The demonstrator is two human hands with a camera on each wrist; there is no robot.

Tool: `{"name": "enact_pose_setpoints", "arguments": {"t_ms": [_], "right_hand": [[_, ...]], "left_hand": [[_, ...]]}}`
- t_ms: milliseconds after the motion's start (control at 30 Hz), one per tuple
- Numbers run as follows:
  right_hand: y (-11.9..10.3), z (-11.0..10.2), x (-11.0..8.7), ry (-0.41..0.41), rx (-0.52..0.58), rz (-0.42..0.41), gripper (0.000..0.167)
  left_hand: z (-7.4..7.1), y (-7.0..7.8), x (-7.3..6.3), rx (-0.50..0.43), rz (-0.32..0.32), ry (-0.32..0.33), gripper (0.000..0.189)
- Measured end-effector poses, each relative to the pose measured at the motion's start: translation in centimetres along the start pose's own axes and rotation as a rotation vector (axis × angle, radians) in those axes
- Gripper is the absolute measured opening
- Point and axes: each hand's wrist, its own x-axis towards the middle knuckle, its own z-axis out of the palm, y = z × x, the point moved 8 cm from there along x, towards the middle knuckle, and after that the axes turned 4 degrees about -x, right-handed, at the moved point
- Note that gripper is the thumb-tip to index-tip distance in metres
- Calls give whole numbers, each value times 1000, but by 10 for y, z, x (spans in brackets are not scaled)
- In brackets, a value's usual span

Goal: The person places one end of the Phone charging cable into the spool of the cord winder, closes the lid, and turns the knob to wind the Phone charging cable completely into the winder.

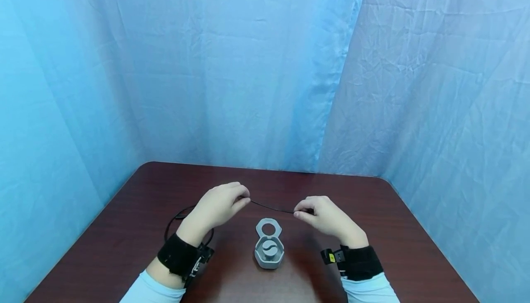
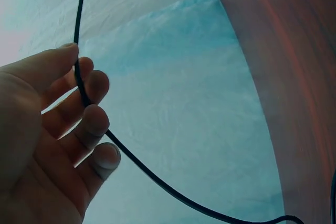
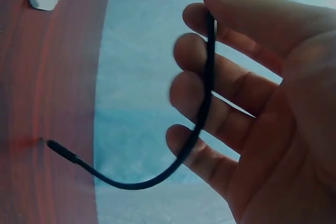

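A thin black cable stretches between both hands above the table. My left hand pinches it between thumb and fingertips, and in the left wrist view the cable runs on past the curled fingers. Farther right, my right hand pinches the same cable near one end. From there a short tail curves down to a slim plug with a thin metal tip. Below and between the hands sits a grey octagonal cable winder case, its ring-shaped lid swung open away from me. An S-shaped slot marks its round core.
Loops of the cable lie on the dark brown table beside and behind the left forearm. Light blue curtains hang behind the table and along its sides. Each wrist wears a black strap with a small camera.
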Motion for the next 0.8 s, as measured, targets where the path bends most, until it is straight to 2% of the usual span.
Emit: {"name": "enact_pose_setpoints", "arguments": {"t_ms": [267,500,800], "right_hand": [[-2,21,-1,-125,-49,-10,11],[-4,33,-2,-218,-40,-10,11],[-14,52,-7,-352,29,48,17]], "left_hand": [[20,8,-6,22,15,-103,5],[25,16,-9,89,43,-138,6],[37,20,-15,7,15,-271,8]]}}
